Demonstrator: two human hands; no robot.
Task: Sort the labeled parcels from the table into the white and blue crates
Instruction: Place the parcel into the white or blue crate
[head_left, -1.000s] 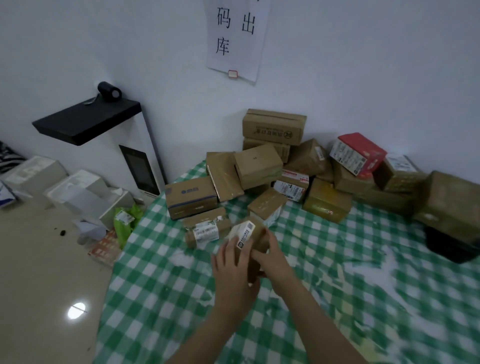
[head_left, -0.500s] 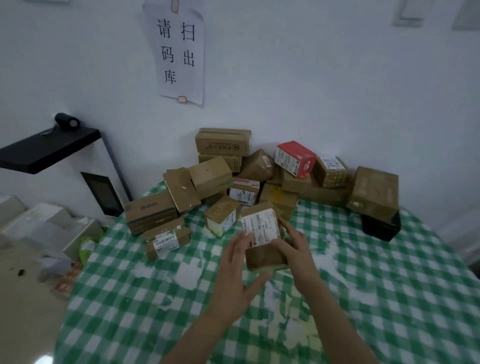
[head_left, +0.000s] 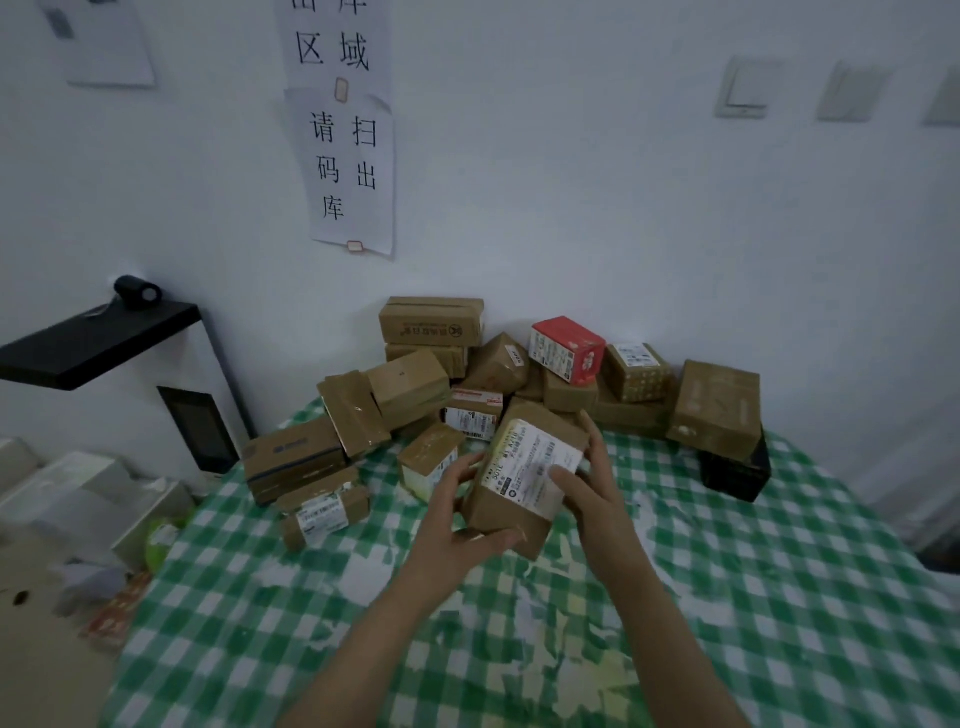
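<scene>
Brown cardboard parcel bearing a white printed shipping label, held tilted in the air above the middle of the table, label side turned up toward the camera. Left hand cups the parcel's lower left corner, thumb up along the left face and fingers curled beneath the bottom edge. Right hand clasps the right side, thumb pressed on the label and fingers wrapped round the far edge. Both hands are thus closed on the same parcel.

Beneath it lies the table's green-and-white checked cloth. Behind the parcel, a heap of brown taped cartons is piled against the white wall, several carrying white labels. A red box sits high in the heap, and at its right end a black box lies under a brown carton. A white paper notice with black characters hangs above. At left stand a black shelf and white containers on the floor; whether these are crates cannot be told.
</scene>
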